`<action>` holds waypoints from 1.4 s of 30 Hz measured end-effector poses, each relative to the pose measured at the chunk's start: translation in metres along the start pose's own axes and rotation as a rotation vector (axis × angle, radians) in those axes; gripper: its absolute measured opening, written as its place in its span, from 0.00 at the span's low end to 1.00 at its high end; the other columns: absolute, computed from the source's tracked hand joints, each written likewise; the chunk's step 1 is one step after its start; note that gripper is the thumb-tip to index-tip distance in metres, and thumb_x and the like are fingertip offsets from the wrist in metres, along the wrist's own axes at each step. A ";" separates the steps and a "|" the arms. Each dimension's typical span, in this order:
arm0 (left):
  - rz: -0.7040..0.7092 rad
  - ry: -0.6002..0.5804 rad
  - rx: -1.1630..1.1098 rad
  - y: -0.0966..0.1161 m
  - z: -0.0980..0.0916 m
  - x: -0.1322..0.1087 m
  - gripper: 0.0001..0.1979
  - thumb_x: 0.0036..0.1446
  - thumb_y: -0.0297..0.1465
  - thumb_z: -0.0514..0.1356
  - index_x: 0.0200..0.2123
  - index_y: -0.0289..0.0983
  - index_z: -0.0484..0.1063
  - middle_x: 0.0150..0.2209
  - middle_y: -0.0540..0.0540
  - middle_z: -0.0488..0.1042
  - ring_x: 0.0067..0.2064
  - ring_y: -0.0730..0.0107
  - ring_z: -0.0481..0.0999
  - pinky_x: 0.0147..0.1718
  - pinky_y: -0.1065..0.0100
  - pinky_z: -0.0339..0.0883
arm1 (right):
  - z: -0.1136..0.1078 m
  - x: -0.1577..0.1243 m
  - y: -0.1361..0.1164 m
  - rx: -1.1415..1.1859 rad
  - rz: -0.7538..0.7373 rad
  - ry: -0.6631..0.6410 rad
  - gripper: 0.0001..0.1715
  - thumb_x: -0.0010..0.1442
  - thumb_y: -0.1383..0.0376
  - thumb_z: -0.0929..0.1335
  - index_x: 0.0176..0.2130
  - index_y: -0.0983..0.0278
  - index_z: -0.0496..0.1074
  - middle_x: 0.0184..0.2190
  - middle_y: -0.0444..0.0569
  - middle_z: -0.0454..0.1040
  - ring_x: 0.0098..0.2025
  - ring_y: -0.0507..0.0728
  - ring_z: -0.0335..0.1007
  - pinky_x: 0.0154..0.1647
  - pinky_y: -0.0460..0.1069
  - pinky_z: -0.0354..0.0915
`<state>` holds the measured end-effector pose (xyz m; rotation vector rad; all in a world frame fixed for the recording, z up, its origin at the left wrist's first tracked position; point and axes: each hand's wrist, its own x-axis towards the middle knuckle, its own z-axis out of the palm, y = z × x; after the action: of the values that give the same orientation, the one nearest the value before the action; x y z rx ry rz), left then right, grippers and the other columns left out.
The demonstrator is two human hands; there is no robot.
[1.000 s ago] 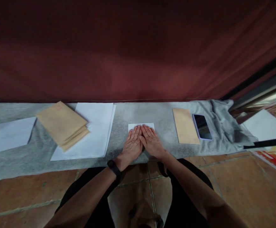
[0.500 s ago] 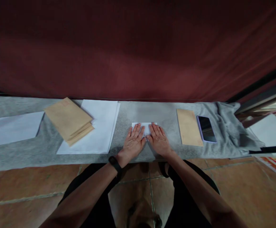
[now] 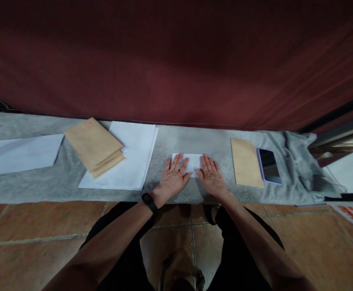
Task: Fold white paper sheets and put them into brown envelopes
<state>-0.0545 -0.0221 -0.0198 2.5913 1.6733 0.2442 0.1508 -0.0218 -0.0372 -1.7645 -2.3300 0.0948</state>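
A small white folded paper [image 3: 193, 162] lies on the grey cloth in front of me. My left hand [image 3: 173, 178] rests flat across its left part, fingers stretched out. Over the right edge lies my right hand [image 3: 211, 176], also flat with the fingers extended. The paper's middle shows between the two hands; its ends are partly hidden beneath them. To the right of my right hand, a single brown envelope [image 3: 247, 163] lies on the cloth.
A phone [image 3: 269, 165] lies beside the single envelope. At left, several brown envelopes [image 3: 93, 145] overlap a stack of white sheets [image 3: 134, 161]. Farther left is another white paper [image 3: 24, 154]. Grey cloth [image 3: 194, 139] covers the narrow surface, with a dark red curtain [image 3: 176, 81] behind.
My hands have moved apart, the right one sliding rightward, so more of the folded paper shows between them. The whole view has shifted slightly.
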 end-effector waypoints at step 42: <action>-0.120 0.003 0.014 -0.019 -0.018 0.040 0.22 0.71 0.32 0.52 0.65 0.34 0.67 0.60 0.36 0.73 0.60 0.50 0.70 0.58 0.54 0.64 | -0.007 0.006 -0.022 0.040 -0.049 -0.087 0.35 0.76 0.55 0.58 0.74 0.66 0.55 0.76 0.54 0.50 0.78 0.64 0.46 0.77 0.63 0.44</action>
<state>-0.0582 0.0206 0.0002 2.4893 1.8298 0.2326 0.1301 -0.0224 -0.0254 -1.7166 -2.4118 0.2123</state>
